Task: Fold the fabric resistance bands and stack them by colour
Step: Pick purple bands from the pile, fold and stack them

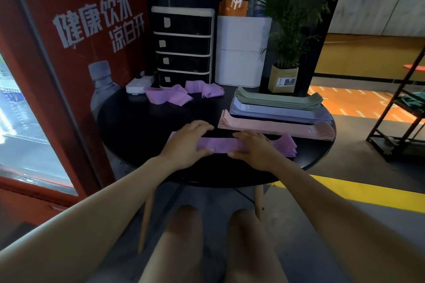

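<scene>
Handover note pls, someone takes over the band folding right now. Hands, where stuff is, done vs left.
Left hand and right hand: both lie flat, fingers fairly straight, pressing the purple band at the front of the round table.
Done: green stack, lavender stack and pink stack lie side by side on the right.
Left: finish this purple band; two loose purple bands lie crumpled by the drawer unit.

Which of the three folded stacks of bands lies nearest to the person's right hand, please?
The pink stack, at the front of the row, lies just beyond the right hand; the lilac stack and green stack lie farther back.
</scene>
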`<state>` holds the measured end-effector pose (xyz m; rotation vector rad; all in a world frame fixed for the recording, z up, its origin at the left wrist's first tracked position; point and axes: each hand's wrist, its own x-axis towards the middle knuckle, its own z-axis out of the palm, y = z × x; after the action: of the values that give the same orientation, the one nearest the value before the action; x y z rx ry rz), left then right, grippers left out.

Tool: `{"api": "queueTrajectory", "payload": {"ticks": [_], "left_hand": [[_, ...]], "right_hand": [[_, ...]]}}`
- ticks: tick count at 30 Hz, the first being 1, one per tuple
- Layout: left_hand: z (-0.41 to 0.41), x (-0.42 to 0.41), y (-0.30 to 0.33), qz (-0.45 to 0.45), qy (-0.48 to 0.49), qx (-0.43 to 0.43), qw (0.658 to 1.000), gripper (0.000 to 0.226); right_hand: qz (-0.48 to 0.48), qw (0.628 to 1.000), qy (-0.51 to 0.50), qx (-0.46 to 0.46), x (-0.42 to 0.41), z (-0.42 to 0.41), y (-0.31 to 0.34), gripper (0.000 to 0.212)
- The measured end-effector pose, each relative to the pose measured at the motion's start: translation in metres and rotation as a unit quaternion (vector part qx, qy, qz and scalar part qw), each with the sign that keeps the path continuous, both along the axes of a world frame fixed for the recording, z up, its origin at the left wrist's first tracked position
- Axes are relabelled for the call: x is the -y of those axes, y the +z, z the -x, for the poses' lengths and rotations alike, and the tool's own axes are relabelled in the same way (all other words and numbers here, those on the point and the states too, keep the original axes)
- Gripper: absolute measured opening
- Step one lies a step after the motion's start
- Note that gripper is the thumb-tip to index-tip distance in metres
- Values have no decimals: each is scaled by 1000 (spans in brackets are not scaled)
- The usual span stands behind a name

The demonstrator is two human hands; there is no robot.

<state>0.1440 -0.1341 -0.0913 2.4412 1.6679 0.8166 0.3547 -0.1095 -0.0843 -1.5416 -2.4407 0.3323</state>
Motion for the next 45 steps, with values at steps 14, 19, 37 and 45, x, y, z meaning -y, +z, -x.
{"api": "queueTrajectory", "payload": {"ticks": [14, 19, 37, 45], "left_hand": [[1, -26, 11, 182, -37, -33, 982, 60], [9, -47, 31, 131, -12, 33, 991, 49], [84, -195, 45, 57, 100, -26, 993, 34], [103, -242, 29, 68, 110, -33, 991, 32]], "right_hand": [[-14, 999, 47, 4, -9, -13, 10, 55], [-40, 995, 52, -80, -31, 7, 35, 45], [-7, 1000, -7, -22, -237, 97, 53, 43], [3, 999, -22, 42, -295, 123, 21, 53]]}}
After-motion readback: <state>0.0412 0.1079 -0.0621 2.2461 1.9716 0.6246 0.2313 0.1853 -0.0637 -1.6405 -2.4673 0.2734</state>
